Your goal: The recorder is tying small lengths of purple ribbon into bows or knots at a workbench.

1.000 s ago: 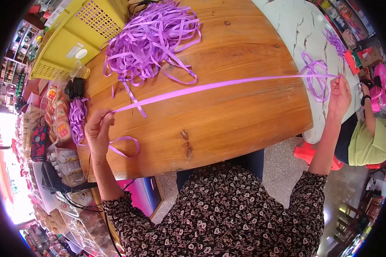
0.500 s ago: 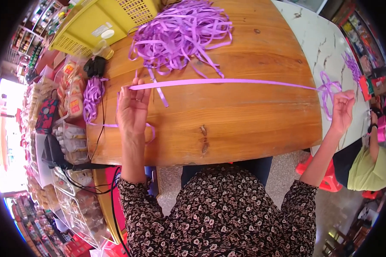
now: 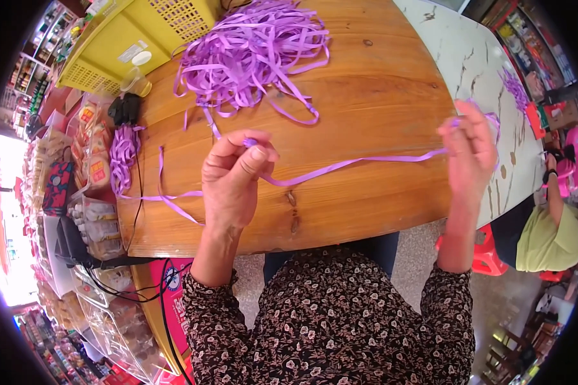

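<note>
Between my two hands a purple ribbon [image 3: 340, 168] runs across the wooden table [image 3: 379, 199], sagging slightly. My left hand [image 3: 234, 176] pinches a bunched bit of it between thumb and fingertips. At the table's right side my right hand [image 3: 465, 147] has its fingers curled on the ribbon, with a small purple piece showing at the fingertips and a loop behind them. A big tangled heap of purple ribbon [image 3: 253, 58] lies beyond my left hand. Loose ribbon also trails leftward from beside that hand toward a smaller purple bundle [image 3: 124, 157].
A yellow plastic crate [image 3: 119, 48] stands at the far left, near a clear cup [image 3: 136, 82]. Packaged goods [image 3: 96, 160] line the left edge. A marble-patterned table [image 3: 456, 51] adjoins at right, where a person in a light green top [image 3: 549, 240] sits.
My hands have come closer together, the left moving right and nearer. The ribbon has gone from taut to slack. The left hand has changed from upright fingers to a thumb pinch.
</note>
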`<move>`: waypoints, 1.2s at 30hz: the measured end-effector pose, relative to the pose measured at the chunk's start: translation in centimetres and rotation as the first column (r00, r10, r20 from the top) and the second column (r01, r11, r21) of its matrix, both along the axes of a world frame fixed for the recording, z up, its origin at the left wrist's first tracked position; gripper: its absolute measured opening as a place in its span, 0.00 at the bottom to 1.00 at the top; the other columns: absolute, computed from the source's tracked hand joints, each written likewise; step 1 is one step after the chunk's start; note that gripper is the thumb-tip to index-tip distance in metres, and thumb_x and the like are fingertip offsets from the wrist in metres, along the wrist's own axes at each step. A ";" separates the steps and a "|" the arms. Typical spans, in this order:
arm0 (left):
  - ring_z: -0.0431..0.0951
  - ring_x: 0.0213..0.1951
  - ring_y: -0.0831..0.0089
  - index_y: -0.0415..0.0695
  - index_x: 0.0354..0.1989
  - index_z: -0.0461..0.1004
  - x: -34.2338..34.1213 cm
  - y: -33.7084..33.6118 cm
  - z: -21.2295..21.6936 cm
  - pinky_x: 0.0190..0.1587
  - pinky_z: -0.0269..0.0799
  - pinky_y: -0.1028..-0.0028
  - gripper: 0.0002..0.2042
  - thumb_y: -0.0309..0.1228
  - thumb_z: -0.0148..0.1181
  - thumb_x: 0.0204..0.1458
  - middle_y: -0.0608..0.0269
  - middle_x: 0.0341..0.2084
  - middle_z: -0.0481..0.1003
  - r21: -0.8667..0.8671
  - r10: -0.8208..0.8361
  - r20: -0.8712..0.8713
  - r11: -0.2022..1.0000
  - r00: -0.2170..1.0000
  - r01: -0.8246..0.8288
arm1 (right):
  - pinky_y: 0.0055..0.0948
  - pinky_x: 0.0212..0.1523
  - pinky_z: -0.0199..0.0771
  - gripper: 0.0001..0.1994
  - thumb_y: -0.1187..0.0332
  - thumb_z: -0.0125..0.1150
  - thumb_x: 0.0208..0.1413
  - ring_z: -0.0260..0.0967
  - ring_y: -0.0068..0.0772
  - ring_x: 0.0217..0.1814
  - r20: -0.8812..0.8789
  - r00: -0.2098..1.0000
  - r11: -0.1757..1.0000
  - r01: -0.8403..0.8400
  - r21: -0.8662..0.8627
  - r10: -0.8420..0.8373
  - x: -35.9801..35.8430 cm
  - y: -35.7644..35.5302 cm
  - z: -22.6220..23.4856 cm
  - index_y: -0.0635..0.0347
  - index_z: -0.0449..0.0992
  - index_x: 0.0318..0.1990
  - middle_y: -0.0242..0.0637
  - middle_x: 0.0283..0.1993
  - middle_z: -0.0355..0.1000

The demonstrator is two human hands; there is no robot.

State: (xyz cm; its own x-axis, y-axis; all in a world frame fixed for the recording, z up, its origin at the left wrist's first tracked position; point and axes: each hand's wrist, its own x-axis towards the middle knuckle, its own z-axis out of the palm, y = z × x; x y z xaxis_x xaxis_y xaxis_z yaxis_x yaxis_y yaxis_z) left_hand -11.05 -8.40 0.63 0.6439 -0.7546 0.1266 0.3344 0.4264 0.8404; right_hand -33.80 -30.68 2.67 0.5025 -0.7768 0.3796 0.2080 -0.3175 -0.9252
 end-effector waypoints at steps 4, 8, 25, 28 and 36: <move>0.70 0.28 0.81 0.38 0.44 0.74 -1.7 -0.5 0.7 0.34 0.65 0.83 0.10 0.22 0.56 0.52 0.64 0.28 0.74 0.126 -0.075 0.141 0.990 0.987 0.057 | 0.18 0.34 0.67 0.15 0.85 0.53 0.50 0.70 0.24 0.36 0.042 0.952 0.952 -0.299 -0.066 0.302 3.8 3.9 0.5 0.66 0.70 0.46 0.37 0.33 0.72; 0.69 0.33 0.82 0.38 0.47 0.72 -2.4 -1.1 1.4 0.38 0.64 0.83 0.12 0.20 0.52 0.54 0.68 0.30 0.72 0.243 -0.155 0.446 0.969 0.881 0.047 | 0.21 0.37 0.70 0.12 0.86 0.55 0.49 0.71 0.25 0.35 -0.069 0.878 0.848 -0.475 -0.236 0.473 6.2 4.8 0.9 0.68 0.73 0.42 0.39 0.34 0.72; 0.71 0.33 0.84 0.37 0.51 0.64 -3.3 -1.0 1.8 0.37 0.66 0.84 0.17 0.15 0.51 0.53 0.66 0.29 0.73 0.272 -0.249 0.342 0.949 0.906 0.158 | 0.19 0.24 0.66 0.16 0.77 0.69 0.39 0.69 0.23 0.28 -0.171 0.862 0.747 -0.500 -0.438 0.476 8.2 6.0 0.5 0.61 0.78 0.40 0.33 0.29 0.72; 0.71 0.33 0.83 0.36 0.44 0.69 -3.2 -1.3 1.5 0.37 0.67 0.83 0.10 0.16 0.52 0.53 0.66 0.30 0.73 0.177 -0.210 0.331 0.971 0.920 0.158 | 0.20 0.23 0.64 0.14 0.77 0.69 0.38 0.68 0.23 0.26 -0.140 0.874 0.744 -0.472 -0.472 0.466 8.3 6.1 0.1 0.61 0.79 0.38 0.33 0.28 0.71; 0.70 0.36 0.81 0.36 0.37 0.74 -3.1 -1.9 0.5 0.40 0.66 0.82 0.06 0.17 0.55 0.52 0.66 0.31 0.71 0.080 -0.230 0.101 0.972 0.968 0.222 | 0.21 0.21 0.61 0.12 0.78 0.68 0.39 0.64 0.25 0.24 -0.087 0.923 0.746 -0.355 -0.563 0.374 8.3 6.1 -0.3 0.63 0.79 0.36 0.34 0.27 0.71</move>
